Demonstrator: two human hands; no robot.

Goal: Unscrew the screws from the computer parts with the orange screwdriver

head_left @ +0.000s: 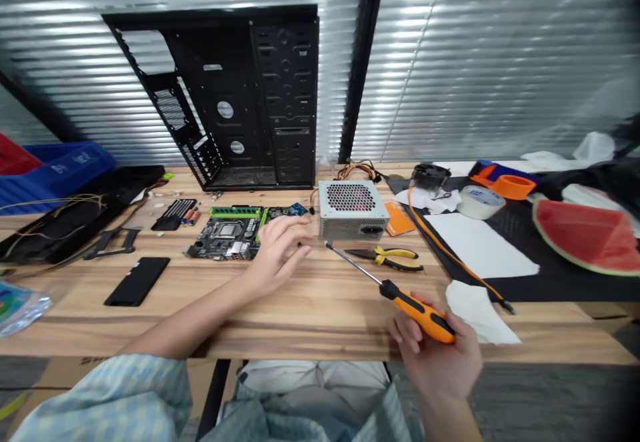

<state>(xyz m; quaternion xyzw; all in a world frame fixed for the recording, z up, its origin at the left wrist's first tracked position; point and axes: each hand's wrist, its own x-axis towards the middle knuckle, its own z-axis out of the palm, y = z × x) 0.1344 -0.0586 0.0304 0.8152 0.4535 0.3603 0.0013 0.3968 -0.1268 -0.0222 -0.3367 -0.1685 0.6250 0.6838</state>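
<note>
Your hands are apart, the right hand [435, 355] clamped on the orange-handled screwdriver [420, 312]: a slipping tip could jab your left hand [280, 249] or scratch the motherboard [225, 232].

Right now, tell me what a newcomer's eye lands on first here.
The open black computer case towers at the back of the wooden table. A red watermelon slice sits far right on a black mat, and the right hand grips an orange-handled screwdriver at the front edge.

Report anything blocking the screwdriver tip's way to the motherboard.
The left hand is in the way, between the tip of the screwdriver and the motherboard, close to the board's right edge.
</note>
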